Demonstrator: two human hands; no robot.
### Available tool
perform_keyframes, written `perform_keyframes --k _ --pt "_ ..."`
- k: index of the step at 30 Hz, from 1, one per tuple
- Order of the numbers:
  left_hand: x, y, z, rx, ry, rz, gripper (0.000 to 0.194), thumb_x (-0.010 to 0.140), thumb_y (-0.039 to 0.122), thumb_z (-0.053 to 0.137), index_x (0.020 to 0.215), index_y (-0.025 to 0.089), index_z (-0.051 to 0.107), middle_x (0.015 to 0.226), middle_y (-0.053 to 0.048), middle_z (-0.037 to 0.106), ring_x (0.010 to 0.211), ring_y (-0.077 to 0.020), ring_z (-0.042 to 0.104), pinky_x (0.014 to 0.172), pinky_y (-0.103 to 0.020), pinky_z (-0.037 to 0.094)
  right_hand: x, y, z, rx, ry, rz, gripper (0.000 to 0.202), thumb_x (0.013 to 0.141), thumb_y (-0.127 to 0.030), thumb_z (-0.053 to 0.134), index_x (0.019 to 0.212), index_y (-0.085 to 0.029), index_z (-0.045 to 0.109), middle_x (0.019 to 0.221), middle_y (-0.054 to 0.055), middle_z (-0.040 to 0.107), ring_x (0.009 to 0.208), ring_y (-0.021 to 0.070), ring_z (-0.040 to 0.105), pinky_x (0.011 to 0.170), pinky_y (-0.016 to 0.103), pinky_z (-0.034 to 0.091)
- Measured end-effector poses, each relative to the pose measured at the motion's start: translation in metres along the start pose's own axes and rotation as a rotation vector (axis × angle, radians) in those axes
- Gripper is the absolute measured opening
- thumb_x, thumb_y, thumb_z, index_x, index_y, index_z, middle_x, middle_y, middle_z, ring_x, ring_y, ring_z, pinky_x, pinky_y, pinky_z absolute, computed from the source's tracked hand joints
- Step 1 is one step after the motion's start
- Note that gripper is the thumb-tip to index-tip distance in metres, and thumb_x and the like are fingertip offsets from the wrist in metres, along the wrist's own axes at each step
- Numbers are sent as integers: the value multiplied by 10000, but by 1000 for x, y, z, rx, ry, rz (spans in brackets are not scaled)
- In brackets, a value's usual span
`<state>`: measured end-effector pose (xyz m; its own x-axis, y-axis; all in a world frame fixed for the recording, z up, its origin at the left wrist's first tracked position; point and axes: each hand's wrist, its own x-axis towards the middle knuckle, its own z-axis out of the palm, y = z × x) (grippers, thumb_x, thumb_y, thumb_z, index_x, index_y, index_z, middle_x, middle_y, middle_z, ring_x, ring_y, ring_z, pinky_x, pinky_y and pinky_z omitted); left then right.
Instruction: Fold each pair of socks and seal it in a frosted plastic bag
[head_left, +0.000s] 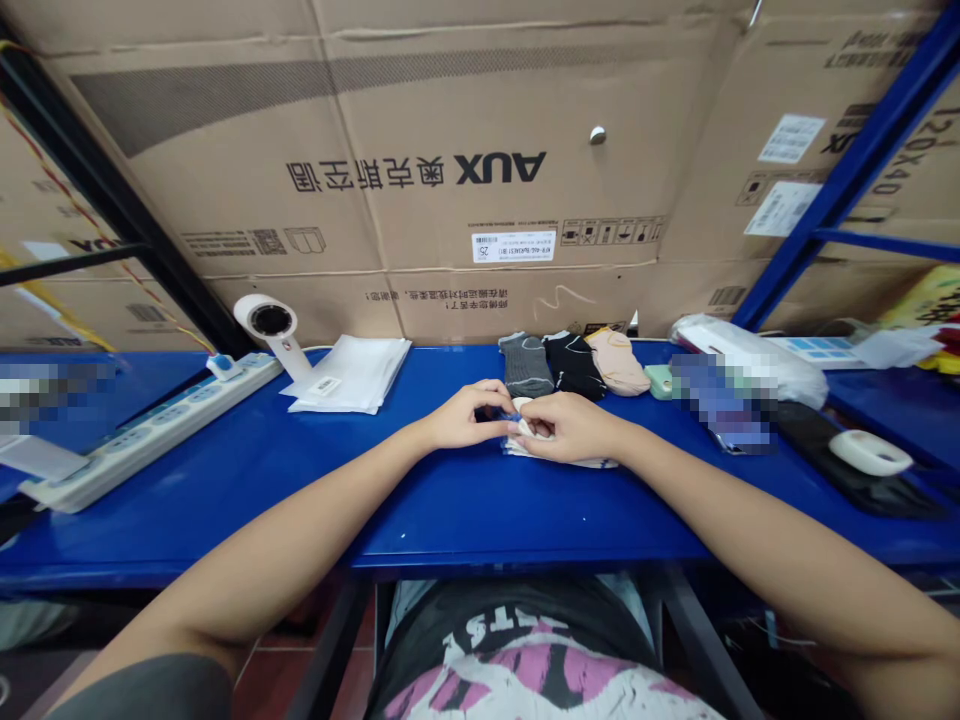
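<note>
Both hands meet over a small pile of white folded fabric (596, 462) on the blue table. My left hand (472, 415) has its thumb and fingers closed on the edge of a white sock with a bit of blue (523, 426). From the right, my right hand (574, 428) pinches the same sock, its fingers curled and partly hiding it. Just behind the hands lie a folded grey sock (526, 364), a black sock (573, 366) and a beige sock (619, 362), side by side.
On the blue table (300, 500), a white power strip (165, 425), white bags (356, 370) and a camera-like device (270, 322) stand left. A plastic-wrapped pack (757, 355), phone (724, 405) and white mouse (870, 452) lie right. Cardboard (450, 100) rises behind.
</note>
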<state>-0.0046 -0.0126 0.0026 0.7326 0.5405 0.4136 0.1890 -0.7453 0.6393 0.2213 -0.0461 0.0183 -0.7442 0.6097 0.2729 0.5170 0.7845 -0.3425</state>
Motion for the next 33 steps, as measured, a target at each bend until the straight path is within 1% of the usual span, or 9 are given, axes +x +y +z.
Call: perform_keyframes --k 4,7,10,16,21,24,26,30,33 --pt "-2 -3 -4 2 -62 19 254 827 352 710 1012 179 706 1006 -74 601 938 -193 587 830 -316 477 1 2 0 -6 -16 -5 224 879 -308 575 703 -192 500 635 -23 552 552 102 462 550 237 277" --pt "-2 -3 -4 22 -90 15 294 805 369 725 1028 180 693 1018 -74 588 943 -197 573 826 -317 478 1 2 0 -3 -19 -2 264 888 -350 574 693 -190 498 633 -22 548 552 102 455 547 237 275" --pt "-2 -1 -4 57 -98 18 317 791 386 734 1026 178 687 1018 -72 581 965 -205 561 866 -331 470 1 1 -1 0 -26 -4 300 892 -384 577 681 -190 488 628 -26 538 547 98 442 543 237 268" --pt "-1 1 -5 82 -119 3 337 752 362 756 1027 182 679 1028 -70 572 998 -219 552 889 -338 466 1 0 -2 19 -40 -17 272 897 -383 578 715 -185 535 648 -20 552 555 102 454 546 236 272" --pt "-1 4 -5 39 -121 -14 382 715 351 784 1038 183 665 1044 -69 561 989 -212 554 828 -314 487 0 4 -2 -14 -62 -20 222 976 -307 448 861 -177 588 777 34 634 650 141 530 593 253 306" --pt "-1 5 -5 17 -127 -14 404 703 355 799 1044 184 665 1051 -69 561 993 -211 555 807 -306 488 0 4 -2 -18 -59 -1 234 985 -313 434 858 -177 576 778 37 632 658 145 538 596 256 307" --pt "-1 4 -4 23 -116 -18 364 731 358 784 1031 183 675 1035 -68 572 979 -205 561 814 -310 481 1 3 -2 -12 -59 0 248 971 -354 477 813 -183 563 725 14 604 618 132 515 580 251 299" --pt "1 1 -1 0 -64 -40 243 823 361 711 972 171 689 984 -67 594 954 -195 581 836 -322 471 0 0 -2 -13 -50 -3 346 874 -503 623 755 -191 533 677 -18 558 584 115 485 558 238 289" --pt "1 0 0 -18 -50 -48 232 840 360 694 974 171 688 982 -66 591 949 -190 584 832 -321 471 0 0 -2 -17 -35 3 305 924 -450 560 767 -190 529 667 -15 557 578 116 480 554 240 286"
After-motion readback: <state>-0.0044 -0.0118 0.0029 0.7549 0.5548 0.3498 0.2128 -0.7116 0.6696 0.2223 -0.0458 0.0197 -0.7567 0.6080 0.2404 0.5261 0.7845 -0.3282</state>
